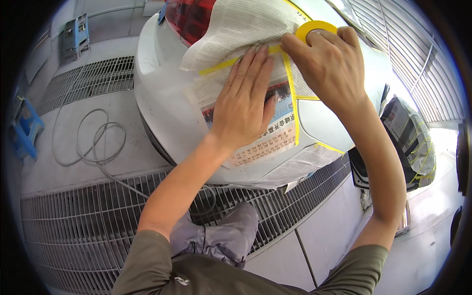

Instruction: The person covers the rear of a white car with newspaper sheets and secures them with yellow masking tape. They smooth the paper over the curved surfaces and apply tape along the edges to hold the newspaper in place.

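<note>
Yellow tape roll (314, 28) in right hand (327, 66), newspaper (246, 29) under left hand (243, 101)

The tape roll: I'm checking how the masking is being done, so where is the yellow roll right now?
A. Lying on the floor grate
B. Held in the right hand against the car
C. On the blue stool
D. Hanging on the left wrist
B: the yellow tape roll sits under the right hand on the newspaper, while the left hand lies flat on the paper.
</note>
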Motion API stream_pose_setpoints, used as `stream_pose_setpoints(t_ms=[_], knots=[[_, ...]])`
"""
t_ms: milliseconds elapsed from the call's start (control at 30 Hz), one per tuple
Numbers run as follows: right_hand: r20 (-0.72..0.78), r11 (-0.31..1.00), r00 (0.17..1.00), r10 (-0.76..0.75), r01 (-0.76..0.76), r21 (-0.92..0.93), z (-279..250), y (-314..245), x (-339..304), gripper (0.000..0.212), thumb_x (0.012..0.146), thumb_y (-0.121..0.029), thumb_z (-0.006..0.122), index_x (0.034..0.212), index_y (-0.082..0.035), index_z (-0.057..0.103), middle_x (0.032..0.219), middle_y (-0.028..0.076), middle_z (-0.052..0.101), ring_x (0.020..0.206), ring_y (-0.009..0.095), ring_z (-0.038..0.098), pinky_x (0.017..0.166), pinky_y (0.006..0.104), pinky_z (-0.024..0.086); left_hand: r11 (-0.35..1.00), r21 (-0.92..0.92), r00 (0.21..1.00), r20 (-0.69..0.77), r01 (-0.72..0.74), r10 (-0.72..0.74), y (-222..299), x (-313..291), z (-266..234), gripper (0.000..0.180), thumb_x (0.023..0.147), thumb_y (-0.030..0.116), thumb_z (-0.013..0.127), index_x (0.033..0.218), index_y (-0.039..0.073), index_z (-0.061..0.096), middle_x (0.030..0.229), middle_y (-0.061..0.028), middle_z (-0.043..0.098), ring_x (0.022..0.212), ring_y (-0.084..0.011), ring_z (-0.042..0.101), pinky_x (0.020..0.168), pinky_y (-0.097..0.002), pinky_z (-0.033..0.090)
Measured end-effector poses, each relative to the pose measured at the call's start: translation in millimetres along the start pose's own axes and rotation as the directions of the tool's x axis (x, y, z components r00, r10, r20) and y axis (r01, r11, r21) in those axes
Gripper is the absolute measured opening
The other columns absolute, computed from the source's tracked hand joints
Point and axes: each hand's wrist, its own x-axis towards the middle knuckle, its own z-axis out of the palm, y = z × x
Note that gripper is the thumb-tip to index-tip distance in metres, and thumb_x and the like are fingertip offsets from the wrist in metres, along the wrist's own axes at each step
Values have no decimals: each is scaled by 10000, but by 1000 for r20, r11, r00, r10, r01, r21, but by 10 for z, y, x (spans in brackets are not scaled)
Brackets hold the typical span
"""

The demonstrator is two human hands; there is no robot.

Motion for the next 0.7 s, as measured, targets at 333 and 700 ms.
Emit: stream_pose_setpoints(t_ms=[333, 700], knots=[[-323, 980, 937, 133, -76, 184, -17, 29, -78, 215, 925, -86, 758, 1108, -161, 674, 822, 15, 717, 765, 160, 701, 817, 344, 411, 994, 83, 996, 70, -64, 59, 74, 194, -8, 798, 956, 377, 678, 1578, -38, 398, 1672, -211, 386, 1569, -370, 347, 1282, -514, 285], [-378, 844, 806, 456, -255, 472, -127, -355, -551, 159, 856, -92, 800, 981, -157, 725, 687, -18, 577, 659, 161, 589, 772, 340, 300, 973, 20, 948, 230, -230, 219, -266, 202, -162, 770, 1018, 428, 598, 1618, 9, 362, 1707, -125, 368, 1601, -300, 307, 1301, -485, 263]])
